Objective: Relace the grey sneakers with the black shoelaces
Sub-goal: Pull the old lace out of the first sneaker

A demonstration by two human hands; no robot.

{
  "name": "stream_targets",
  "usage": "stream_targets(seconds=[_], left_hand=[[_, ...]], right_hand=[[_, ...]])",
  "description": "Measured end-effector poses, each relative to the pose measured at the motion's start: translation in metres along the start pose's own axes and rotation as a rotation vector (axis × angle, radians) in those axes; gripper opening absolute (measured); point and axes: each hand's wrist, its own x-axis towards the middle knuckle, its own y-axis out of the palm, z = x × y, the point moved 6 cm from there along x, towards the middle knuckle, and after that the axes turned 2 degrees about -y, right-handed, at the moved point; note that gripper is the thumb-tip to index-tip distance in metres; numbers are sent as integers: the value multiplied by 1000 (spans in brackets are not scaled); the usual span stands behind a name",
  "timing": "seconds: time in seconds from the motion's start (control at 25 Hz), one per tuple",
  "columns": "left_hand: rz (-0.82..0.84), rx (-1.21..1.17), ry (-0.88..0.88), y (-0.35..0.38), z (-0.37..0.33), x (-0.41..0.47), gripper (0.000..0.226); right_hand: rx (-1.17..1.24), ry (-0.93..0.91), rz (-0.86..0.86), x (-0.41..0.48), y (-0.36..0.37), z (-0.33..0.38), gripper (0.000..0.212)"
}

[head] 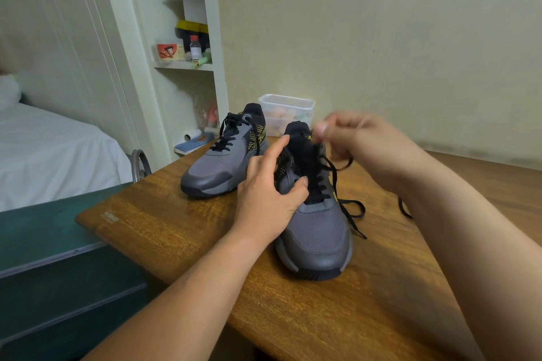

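Two grey sneakers with black collars and yellow dots stand on a wooden table. The far sneaker is laced with a black shoelace. The near sneaker points toward me, and its black shoelace hangs loose over its right side onto the table. My left hand rests on the near sneaker's left side, thumb against the laced throat, index finger stretched up toward the collar. My right hand, blurred, pinches the lace above the collar.
A clear plastic box with pale round things stands behind the sneakers by the wall. Left of the table are a green surface, a bed with white sheets and a shelf unit holding bottles and boxes.
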Motion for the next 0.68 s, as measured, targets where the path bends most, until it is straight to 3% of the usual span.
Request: stream_targets(seconds=[0.08, 0.16, 0.2, 0.28, 0.36, 0.44, 0.6, 0.68], left_hand=[[6, 4, 0, 0, 0, 0, 74], [0, 6, -2, 0, 1, 1, 74], [-1, 4, -6, 0, 1, 1, 75], [3, 4, -11, 0, 1, 1, 75], [-4, -1, -5, 0, 2, 0, 77], [-15, -4, 0, -1, 2, 1, 78], [-15, 0, 11, 0, 3, 1, 78], [-19, 0, 18, 0, 3, 1, 78]], right_hand=[[510, -67, -88, 3, -11, 13, 25], [732, -33, -126, 3, -13, 12, 24], [641, 8, -155, 3, -12, 6, 22], [178, 69, -187, 2, -10, -8, 22], [-266, 76, -127, 1, -3, -15, 29], [-537, 30, -37, 1, 7, -14, 25], [-726, -47, -47, 1, 17, -15, 13], [-664, -46, -65, 3, 17, -19, 12]])
